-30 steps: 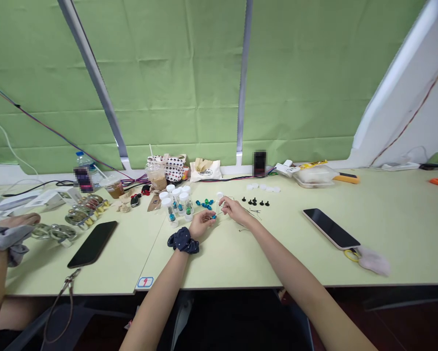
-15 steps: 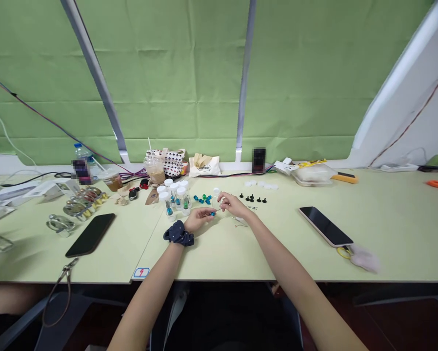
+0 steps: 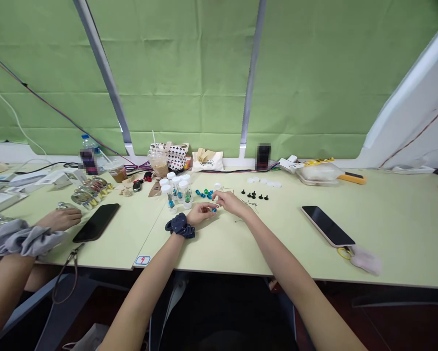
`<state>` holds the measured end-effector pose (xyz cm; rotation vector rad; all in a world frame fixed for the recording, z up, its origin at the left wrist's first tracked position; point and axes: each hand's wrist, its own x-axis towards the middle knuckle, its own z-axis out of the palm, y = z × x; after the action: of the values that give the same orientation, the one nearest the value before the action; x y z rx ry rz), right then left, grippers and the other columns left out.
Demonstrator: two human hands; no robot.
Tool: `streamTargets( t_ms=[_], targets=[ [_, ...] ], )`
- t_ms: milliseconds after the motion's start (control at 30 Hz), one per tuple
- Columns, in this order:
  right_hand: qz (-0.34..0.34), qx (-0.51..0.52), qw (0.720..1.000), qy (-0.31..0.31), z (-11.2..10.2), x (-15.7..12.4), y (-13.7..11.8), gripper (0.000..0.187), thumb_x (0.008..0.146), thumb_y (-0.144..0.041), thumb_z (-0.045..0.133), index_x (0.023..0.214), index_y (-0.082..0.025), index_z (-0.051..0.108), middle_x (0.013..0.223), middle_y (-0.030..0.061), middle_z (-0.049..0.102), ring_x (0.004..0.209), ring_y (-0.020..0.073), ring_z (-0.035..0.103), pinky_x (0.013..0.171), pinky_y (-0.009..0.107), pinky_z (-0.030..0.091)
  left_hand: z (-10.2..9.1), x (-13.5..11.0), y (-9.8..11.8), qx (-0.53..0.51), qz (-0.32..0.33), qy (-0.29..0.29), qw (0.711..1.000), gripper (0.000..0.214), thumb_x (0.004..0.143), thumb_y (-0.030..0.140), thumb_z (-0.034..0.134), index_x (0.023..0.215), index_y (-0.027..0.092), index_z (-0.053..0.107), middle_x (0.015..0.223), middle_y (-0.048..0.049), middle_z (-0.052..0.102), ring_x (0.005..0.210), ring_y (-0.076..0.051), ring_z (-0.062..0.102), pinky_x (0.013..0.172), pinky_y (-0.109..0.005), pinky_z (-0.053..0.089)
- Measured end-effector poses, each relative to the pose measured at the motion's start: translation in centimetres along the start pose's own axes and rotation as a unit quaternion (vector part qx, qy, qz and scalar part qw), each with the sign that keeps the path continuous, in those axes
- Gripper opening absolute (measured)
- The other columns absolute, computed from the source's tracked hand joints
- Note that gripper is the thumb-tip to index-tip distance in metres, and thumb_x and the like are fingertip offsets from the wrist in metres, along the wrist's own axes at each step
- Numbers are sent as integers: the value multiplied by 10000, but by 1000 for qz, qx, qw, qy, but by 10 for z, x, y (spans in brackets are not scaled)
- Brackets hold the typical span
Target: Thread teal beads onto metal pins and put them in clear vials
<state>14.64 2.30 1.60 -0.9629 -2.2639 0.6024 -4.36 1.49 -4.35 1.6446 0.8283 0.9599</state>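
My left hand (image 3: pixel 200 213) is closed in a pinch on a small glossy blue bead (image 3: pixel 214 210), held just above the table. Right beside it, my right hand (image 3: pixel 229 201) pinches a thin wire-like piece at the bead; its exact shape is too small to tell. Behind my hands lie several loose blue and green beads (image 3: pixel 204 193). Clear tubes with white caps (image 3: pixel 184 185) stand to the left, some with beads inside. Several small black pieces (image 3: pixel 254 195) and thin metal pins (image 3: pixel 253 204) lie to the right of my hands.
White caps (image 3: pixel 265 182) lie farther back. At right is a phone (image 3: pixel 328 225) with a fluffy charm; at left, another phone (image 3: pixel 96 223). A co-worker's hand (image 3: pixel 63 219) rests near metal-clasped jars (image 3: pixel 90 191). Drink cups (image 3: pixel 158 163) stand behind.
My right hand has shifted slightly left, closer to the bead and my left hand. A co-worker's hand and grey-scrunchied wrist have come in from the left. The view has shifted slightly.
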Motion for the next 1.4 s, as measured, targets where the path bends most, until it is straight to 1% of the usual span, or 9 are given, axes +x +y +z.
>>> streamTargets(
  t_ms=[133, 267, 333, 433, 567, 667, 767, 1133, 1400],
  targets=[
    [20, 36, 999, 4, 1, 0, 3, 226, 776, -90, 495, 927, -225, 596, 678, -26, 587, 630, 116, 557, 648, 221, 403, 4, 2, 9, 17, -17, -10, 1000, 427, 663, 402, 705, 1019, 169, 678, 922, -80, 675, 508, -74, 464, 454, -213, 319],
    [28, 36, 999, 12, 2, -5, 6, 179, 767, -165, 562, 935, -217, 598, 690, -21, 602, 625, 115, 556, 639, 224, 414, 12, 7, 15, 28, -42, 17, 999, 401, 664, 475, 678, 884, 142, 706, 699, -41, 642, 434, -60, 396, 394, -206, 269],
    [22, 52, 998, 29, 1, -7, 8, 239, 768, -238, 589, 1006, -221, 582, 806, 3, 630, 609, 107, 553, 622, 227, 424, 16, 9, 15, 27, -48, 40, 998, 401, 652, 498, 676, 825, 138, 703, 638, -22, 607, 419, -57, 384, 382, -202, 260],
    [23, 77, 989, 126, -6, -12, 16, 263, 844, -327, 486, 1077, -228, 559, 1003, 42, 626, 608, 100, 553, 619, 240, 439, 20, 10, 13, 13, -49, 57, 997, 396, 648, 505, 679, 810, 143, 692, 642, -11, 591, 436, -57, 402, 397, -196, 288],
    [87, 14, 966, 243, -26, -32, 49, 202, 848, -278, 453, 928, -199, 620, 925, 50, 650, 756, 143, 579, 704, 265, 446, 16, 9, 11, -41, -53, 81, 994, 401, 639, 503, 692, 836, 154, 680, 716, -20, 621, 453, -52, 414, 426, -196, 308],
    [191, -61, 957, 210, -42, -53, 78, 133, 761, -196, 541, 836, -193, 651, 855, 41, 661, 728, 150, 573, 708, 279, 445, 12, 8, 10, -84, -67, 108, 988, 410, 624, 509, 704, 839, 160, 677, 804, -42, 656, 445, -48, 411, 435, -207, 310],
    [226, -84, 950, 198, -52, -66, 96, 119, 709, -149, 579, 778, -187, 668, 804, 41, 662, 742, 161, 577, 722, 285, 436, 11, 8, 9, -101, -79, 116, 985, 389, 618, 491, 717, 835, 170, 678, 846, -47, 667, 450, -49, 415, 444, -211, 315],
    [258, -104, 951, 133, -43, -65, 103, 79, 650, -164, 652, 715, -194, 686, 748, 32, 642, 725, 158, 564, 681, 256, 407, 16, 7, 10, -112, -80, 104, 985, 392, 621, 471, 723, 830, 143, 675, 866, -63, 647, 484, -45, 414, 427, -185, 308],
    [229, -103, 962, 103, -28, -59, 90, 112, 695, -166, 617, 774, -208, 685, 751, 21, 630, 709, 143, 530, 660, 248, 369, 14, 4, 9, -129, -67, 111, 983, 342, 637, 435, 725, 824, 151, 684, 878, -50, 650, 510, -54, 442, 472, -209, 336]
  ],
)
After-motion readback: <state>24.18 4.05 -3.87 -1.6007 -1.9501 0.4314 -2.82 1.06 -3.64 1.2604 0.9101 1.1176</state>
